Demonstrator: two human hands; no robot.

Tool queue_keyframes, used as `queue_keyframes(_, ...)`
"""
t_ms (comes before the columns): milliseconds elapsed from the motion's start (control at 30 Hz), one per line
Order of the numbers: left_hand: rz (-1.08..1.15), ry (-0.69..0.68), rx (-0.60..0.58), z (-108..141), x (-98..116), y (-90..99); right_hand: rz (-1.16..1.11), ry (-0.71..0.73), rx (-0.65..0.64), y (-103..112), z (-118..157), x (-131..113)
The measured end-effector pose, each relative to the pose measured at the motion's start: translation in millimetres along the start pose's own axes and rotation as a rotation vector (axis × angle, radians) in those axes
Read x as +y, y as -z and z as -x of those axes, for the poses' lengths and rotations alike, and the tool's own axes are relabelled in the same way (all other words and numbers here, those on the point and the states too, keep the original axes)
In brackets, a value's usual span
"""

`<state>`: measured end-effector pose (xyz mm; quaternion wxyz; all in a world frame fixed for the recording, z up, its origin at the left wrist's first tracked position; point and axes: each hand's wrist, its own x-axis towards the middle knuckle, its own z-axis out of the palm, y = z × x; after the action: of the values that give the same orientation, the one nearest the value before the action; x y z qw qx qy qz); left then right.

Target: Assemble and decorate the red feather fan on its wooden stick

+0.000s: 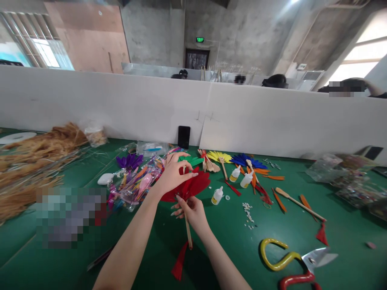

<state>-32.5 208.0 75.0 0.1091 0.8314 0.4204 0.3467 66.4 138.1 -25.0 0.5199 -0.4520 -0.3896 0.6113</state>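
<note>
Feathers (201,183), red and spread like a fan, sit between the person's arms near the middle of the head view, above the green bench (145,257). The right hand (195,211) grips the wooden handle (188,228) just beneath them; a red tassel (180,262) is at the handle's lower end. The left hand (173,171) arches over their top, fingers bent; I cannot tell whether it pinches anything. A white bottle (217,196) stands close by on the right, near scattered white beads (247,209). Beyond are a yellow fan (219,156) and a blue fan (250,161). Open scissors (310,262) lie at the near right.
</note>
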Motion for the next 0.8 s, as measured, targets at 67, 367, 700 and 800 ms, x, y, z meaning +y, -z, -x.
queue_keyframes(67,0.018,-0.011,-0.018,0.0,-0.3,-0.1,0.015,-0.002,0.000,0.1,-0.2,1.4)
queue_keyframes(367,0.081,0.026,-0.057,0.3,-1.9,-0.5,0.049,0.003,0.010,-2.6,1.2,3.8)
queue_keyframes(700,0.119,0.033,-0.074,-0.2,1.0,3.3,0.070,0.009,0.000,-1.0,1.1,5.4)
queue_keyframes(800,0.132,0.020,-0.068,0.2,0.9,3.4,0.076,0.011,-0.004,-0.5,0.6,6.4)
